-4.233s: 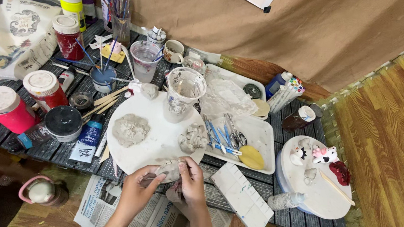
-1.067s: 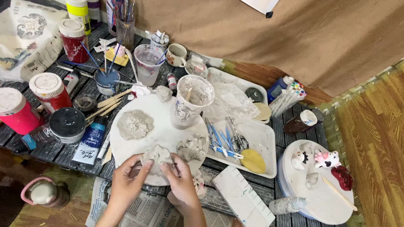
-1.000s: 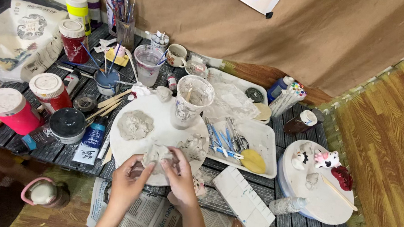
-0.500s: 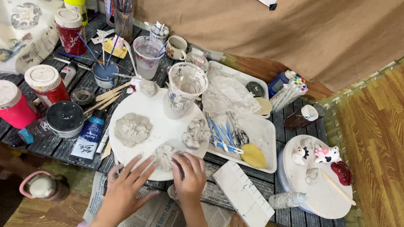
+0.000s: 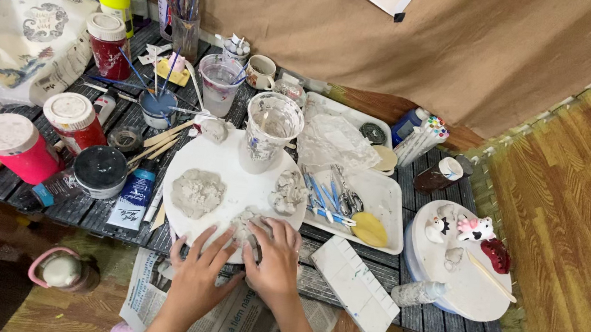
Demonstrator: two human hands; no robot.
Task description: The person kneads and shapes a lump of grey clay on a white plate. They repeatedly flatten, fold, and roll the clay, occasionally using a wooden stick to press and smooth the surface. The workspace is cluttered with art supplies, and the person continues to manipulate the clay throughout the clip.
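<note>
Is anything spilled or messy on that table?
Nothing is spilled. It is crowded, though. Wooden sticks lie loose and crossed beside the round white board, and the clear plastic cup on it is smeared with grey clay. Both hands, left hand and right hand, press a clay lump at the board's edge.

My two hands are bare, with no gloves, rings, watch or bracelets. My left hand [image 5: 197,273] and right hand [image 5: 275,261] both show grey clay smudges on the fingers. My forearms are uncovered, with no sleeves in sight. Dark blue clothing shows at the bottom edge.
</note>
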